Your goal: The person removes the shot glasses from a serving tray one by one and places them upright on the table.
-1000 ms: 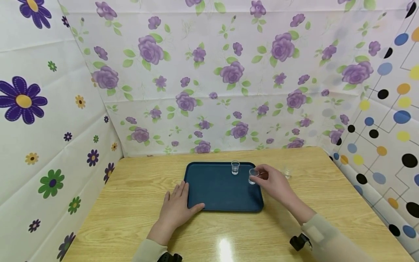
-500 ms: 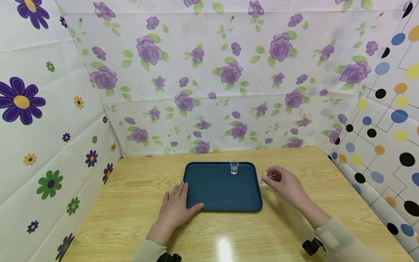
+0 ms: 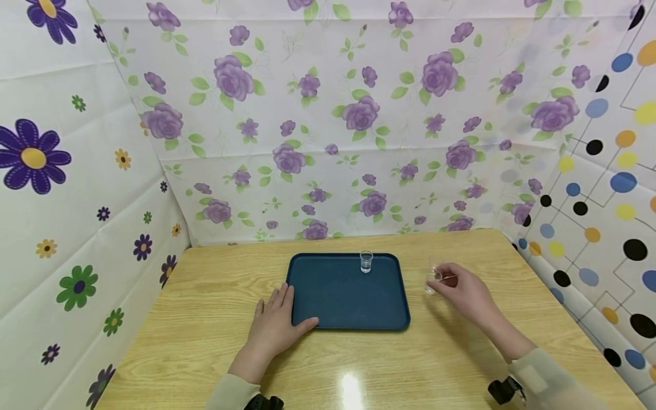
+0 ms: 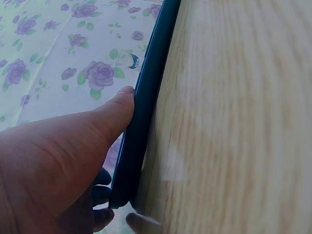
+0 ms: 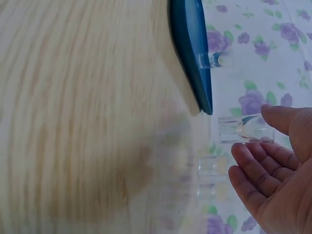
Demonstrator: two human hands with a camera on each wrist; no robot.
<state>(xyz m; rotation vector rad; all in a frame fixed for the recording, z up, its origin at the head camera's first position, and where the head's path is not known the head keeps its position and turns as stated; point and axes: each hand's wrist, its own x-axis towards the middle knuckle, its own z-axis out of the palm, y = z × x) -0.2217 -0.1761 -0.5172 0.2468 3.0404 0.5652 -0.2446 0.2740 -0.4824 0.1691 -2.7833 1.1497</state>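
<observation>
A dark blue tray (image 3: 333, 299) lies on the wooden table. My left hand (image 3: 274, 326) rests at its near left corner, fingers along the left side and thumb on the front rim. Toward the tray's back right stands one small clear shot glass (image 3: 366, 262). To the right of the tray, my right hand (image 3: 467, 295) pinches another clear shot glass (image 3: 429, 286) between thumb and fingers. The right wrist view shows this held shot glass (image 5: 233, 129) upright relative to the table; whether its base touches the wood I cannot tell.
Past the right hand, the right wrist view shows two more clear glasses (image 5: 212, 166), mostly hidden in the head view. A floral cloth (image 3: 307, 142) hangs behind the table (image 3: 230, 273), with patterned cloths at both sides.
My right hand has carried the pinched shot glass from over the tray's right side out to the right, beyond the rim. The left hand and the other glass on the tray stay put.
</observation>
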